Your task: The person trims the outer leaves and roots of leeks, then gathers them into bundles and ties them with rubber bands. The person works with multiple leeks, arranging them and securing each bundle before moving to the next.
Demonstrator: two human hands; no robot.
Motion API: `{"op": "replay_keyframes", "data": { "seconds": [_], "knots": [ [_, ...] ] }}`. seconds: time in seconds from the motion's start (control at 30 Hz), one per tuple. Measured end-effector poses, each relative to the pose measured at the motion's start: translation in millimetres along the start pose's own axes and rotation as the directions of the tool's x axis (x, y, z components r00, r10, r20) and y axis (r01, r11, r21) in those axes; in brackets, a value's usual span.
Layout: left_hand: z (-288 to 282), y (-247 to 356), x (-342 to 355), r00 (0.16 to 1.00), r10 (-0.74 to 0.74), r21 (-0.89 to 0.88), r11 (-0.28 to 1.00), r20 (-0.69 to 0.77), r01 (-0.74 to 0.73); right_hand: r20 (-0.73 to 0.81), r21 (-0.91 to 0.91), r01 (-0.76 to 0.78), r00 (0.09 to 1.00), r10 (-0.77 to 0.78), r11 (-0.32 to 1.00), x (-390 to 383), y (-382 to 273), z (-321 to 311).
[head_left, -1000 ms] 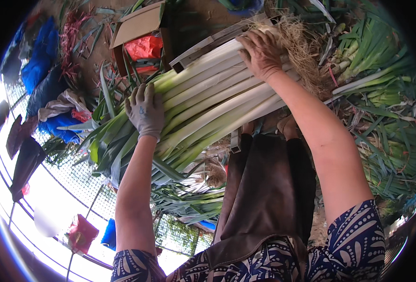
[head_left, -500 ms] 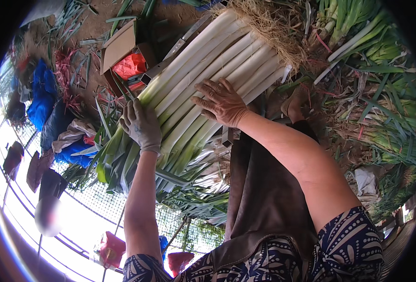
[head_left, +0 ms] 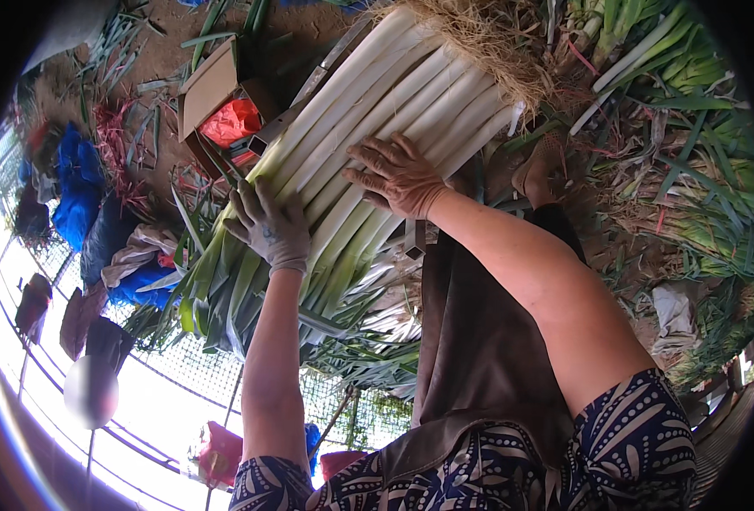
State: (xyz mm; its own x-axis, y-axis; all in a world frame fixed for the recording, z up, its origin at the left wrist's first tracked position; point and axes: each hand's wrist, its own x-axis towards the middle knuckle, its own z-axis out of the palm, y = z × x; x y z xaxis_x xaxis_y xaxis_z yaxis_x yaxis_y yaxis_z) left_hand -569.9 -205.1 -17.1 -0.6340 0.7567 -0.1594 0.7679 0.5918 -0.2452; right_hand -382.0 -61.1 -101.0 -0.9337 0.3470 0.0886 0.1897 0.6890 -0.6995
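A row of thick leeks (head_left: 394, 94) lies side by side in front of me, white stalks slanting from upper right to lower left. Their shaggy roots (head_left: 496, 43) bunch at the upper right, and the green leaves (head_left: 223, 289) fan out at the lower left. Across the stalks where white turns green rests my left hand (head_left: 270, 228), in a grey glove with fingers spread. My right hand (head_left: 401, 177), in a brownish, soiled glove, lies on the middle of the white stalks, fingers stretched out. Neither hand is closed round a stalk.
Metal bars of a stand (head_left: 415, 238) show under the leeks. At the upper left is an open cardboard box (head_left: 211, 89) with a red plastic bag (head_left: 232, 123). Blue bags (head_left: 77, 187) lie further left. Heaped green onions (head_left: 692, 221) line the right side. A brown apron (head_left: 487, 341) covers my lap.
My left hand has slid slightly right over the stalks, its fingers spreading wider. My right hand still lies on the white stalks. The whole view has shifted a little.
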Motion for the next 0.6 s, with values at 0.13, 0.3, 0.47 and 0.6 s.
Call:
{"op": "replay_keyframes", "data": {
  "seconds": [0.13,0.3,0.47,0.6],
  "knots": [
    [-8.6,3.0,-5.3,1.0,0.021,-0.062,0.998,-0.018,-0.022,0.015,0.055,-0.004,1.0,0.003,0.998,0.2,-4.2,-3.7],
    [-34.0,56.5,-51.7,0.856,0.513,-0.262,0.837,0.068,-0.481,-0.015,-0.011,0.001,1.0,-0.001,1.0,0.5,1.3,-0.8],
    [-16.7,47.1,-44.4,0.806,0.586,-0.093,0.81,0.079,-0.58,0.027,0.126,-0.006,1.0,0.002,0.992,5.9,0.7,-12.7],
    [-16.2,49.2,-44.8,0.803,0.591,-0.078,0.806,0.075,-0.586,-0.094,0.456,-0.061,0.989,0.116,0.888,-14.0,10.9,-64.5]
  ]
}}
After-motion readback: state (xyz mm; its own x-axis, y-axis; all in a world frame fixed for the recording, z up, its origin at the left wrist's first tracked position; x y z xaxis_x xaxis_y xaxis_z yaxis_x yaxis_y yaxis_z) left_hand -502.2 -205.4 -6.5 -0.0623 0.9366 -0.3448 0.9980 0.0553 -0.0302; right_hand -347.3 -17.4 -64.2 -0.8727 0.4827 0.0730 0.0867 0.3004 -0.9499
